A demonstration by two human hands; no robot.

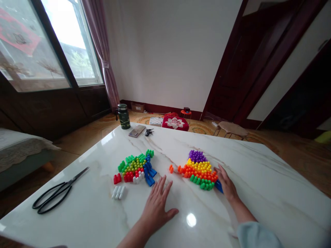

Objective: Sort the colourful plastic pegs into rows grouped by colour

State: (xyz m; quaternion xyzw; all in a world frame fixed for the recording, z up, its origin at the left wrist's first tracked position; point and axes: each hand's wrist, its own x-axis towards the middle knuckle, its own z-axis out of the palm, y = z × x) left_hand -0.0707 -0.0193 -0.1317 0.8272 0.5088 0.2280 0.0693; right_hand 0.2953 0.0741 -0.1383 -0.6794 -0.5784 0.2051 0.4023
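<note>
My left hand (pixel 159 205) lies palm down with its fingers spread, holding nothing. Its fingertips are close to the blue pieces (pixel 149 172) of the left cluster, which also has green pieces (pixel 133 158), olive balls (pixel 134 166), and red and white pieces. My right hand (pixel 227 184) rests against the right edge of the other cluster, its fingers stretched out beside a blue piece (pixel 218 186). That cluster is built in bands of purple balls (pixel 197 156), yellow balls (pixel 200 166), orange balls (pixel 198 173) and green pieces (pixel 203 182). Whether the right fingers touch it, I cannot tell.
Black-handled scissors (pixel 60 191) lie on the left of the white marble table (pixel 90 213). Loose white pieces (pixel 118 192) sit in front of the left cluster. A dark green flask (pixel 123 117), a phone (pixel 137 131) and keys (pixel 148 132) are along the far edge.
</note>
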